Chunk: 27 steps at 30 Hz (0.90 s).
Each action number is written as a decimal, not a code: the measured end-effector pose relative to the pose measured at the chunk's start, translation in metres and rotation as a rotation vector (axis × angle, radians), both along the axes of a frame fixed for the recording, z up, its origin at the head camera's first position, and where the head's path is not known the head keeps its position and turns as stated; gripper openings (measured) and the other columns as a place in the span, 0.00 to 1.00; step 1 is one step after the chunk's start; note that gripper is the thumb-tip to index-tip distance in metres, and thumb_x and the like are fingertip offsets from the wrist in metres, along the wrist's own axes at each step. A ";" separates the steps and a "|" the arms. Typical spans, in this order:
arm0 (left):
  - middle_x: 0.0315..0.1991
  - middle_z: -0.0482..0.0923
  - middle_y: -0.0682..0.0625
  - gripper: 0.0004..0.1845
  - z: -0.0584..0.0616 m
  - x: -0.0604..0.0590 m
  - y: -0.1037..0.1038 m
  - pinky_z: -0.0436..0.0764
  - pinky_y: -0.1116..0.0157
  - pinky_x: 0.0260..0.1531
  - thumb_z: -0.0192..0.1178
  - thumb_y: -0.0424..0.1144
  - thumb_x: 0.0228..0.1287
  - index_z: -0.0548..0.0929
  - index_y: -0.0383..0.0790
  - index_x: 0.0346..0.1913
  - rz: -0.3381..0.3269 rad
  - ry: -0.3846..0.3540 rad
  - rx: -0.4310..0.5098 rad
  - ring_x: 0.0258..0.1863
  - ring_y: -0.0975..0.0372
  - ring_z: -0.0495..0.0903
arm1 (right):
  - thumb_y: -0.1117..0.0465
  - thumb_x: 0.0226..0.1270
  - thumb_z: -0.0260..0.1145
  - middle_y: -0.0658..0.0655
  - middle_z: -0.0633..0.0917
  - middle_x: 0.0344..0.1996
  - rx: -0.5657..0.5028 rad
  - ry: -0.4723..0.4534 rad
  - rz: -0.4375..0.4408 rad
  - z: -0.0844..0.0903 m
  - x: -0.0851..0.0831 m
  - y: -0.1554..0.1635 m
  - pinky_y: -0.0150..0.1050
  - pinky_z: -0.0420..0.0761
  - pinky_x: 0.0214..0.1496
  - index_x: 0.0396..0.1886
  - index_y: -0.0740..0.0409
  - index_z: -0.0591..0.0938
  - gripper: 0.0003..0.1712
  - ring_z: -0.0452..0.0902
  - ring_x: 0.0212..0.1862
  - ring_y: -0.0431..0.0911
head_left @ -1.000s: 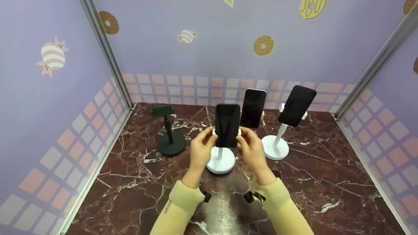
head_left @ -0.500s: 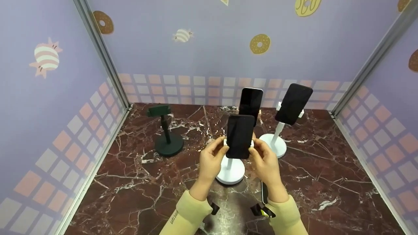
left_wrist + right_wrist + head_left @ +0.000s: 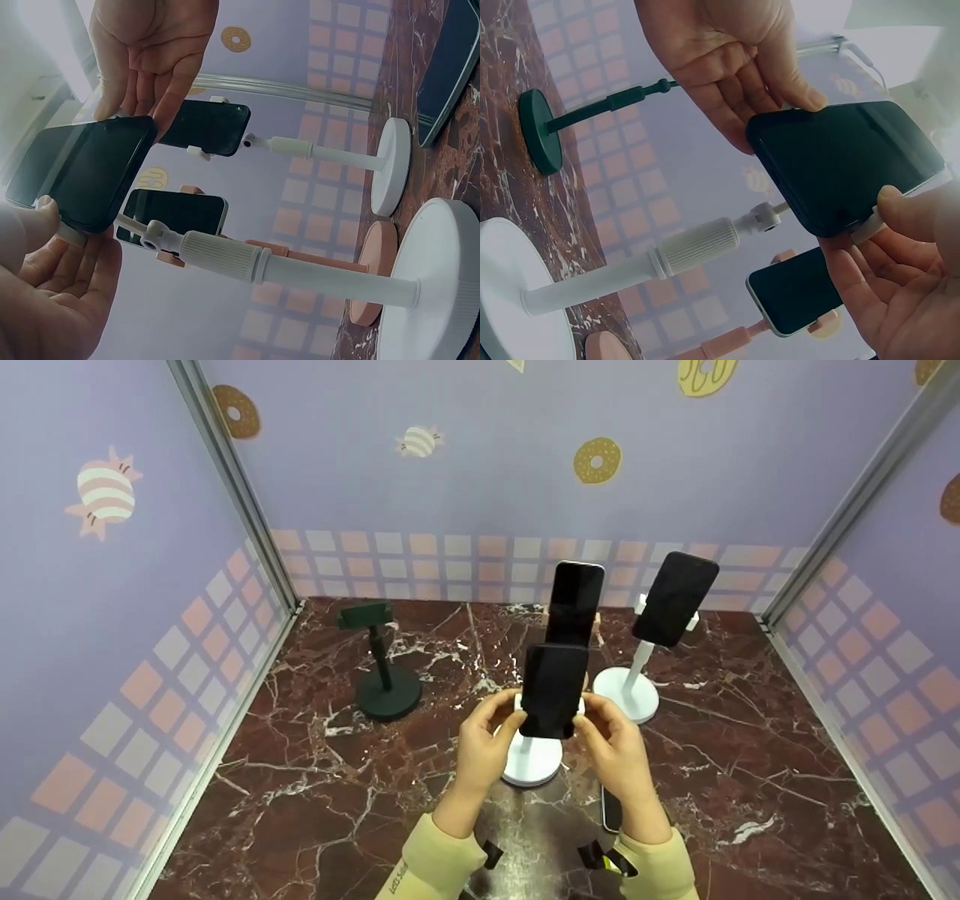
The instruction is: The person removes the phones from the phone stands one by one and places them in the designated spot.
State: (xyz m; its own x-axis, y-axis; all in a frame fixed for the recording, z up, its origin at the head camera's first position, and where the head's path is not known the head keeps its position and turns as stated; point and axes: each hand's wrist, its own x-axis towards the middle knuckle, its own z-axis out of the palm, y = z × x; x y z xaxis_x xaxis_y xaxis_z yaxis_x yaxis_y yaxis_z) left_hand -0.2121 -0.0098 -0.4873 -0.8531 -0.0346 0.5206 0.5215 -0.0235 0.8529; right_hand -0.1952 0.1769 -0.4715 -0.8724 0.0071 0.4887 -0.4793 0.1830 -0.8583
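A black smartphone point(image 3: 555, 690) sits in the white clamp of a phone stand point(image 3: 532, 761), its screen towards me and tilted back. My left hand point(image 3: 484, 746) pinches the phone and clamp at the left edge, thumb in front and fingers behind. On the opposite edge my right hand point(image 3: 619, 746) grips the same way. In the left wrist view the thumb of the left hand point(image 3: 60, 300) lies at the screen's edge beside a white clamp end. The right wrist view has the right hand point(image 3: 900, 277) under the phone's lower side. The clamp's back is mostly hidden.
Behind stands a pink phone stand point(image 3: 375, 262) with a phone point(image 3: 576, 600). To its right, a white stand point(image 3: 626, 695) bears a phone point(image 3: 675, 600). A dark green stand point(image 3: 388, 690) without a phone is at left. Another phone point(image 3: 611, 810) lies by my right wrist.
Both hands and the held phone with its stand have come nearer and to the right. The phone's top now leans further back, and the hands sit lower in view.
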 end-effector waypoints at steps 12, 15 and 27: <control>0.48 0.85 0.37 0.16 -0.002 0.001 -0.001 0.85 0.67 0.47 0.67 0.29 0.66 0.83 0.29 0.56 0.003 -0.021 -0.003 0.46 0.62 0.85 | 0.75 0.72 0.62 0.75 0.79 0.54 0.013 -0.020 -0.048 0.008 0.003 -0.002 0.23 0.81 0.51 0.66 0.79 0.70 0.25 0.78 0.49 0.30; 0.48 0.85 0.37 0.16 -0.002 0.002 -0.001 0.85 0.68 0.47 0.67 0.29 0.66 0.83 0.28 0.56 0.008 -0.024 -0.002 0.45 0.64 0.84 | 0.75 0.71 0.63 0.73 0.77 0.59 0.020 0.034 -0.100 0.015 0.003 -0.006 0.23 0.80 0.56 0.70 0.76 0.66 0.30 0.77 0.54 0.34; 0.47 0.85 0.36 0.16 0.000 0.001 -0.001 0.86 0.67 0.49 0.67 0.28 0.66 0.83 0.25 0.55 0.008 -0.027 0.009 0.46 0.64 0.84 | 0.62 0.60 0.77 0.69 0.71 0.70 0.375 0.477 -0.317 0.060 -0.008 -0.033 0.53 0.64 0.71 0.72 0.65 0.69 0.42 0.62 0.68 0.63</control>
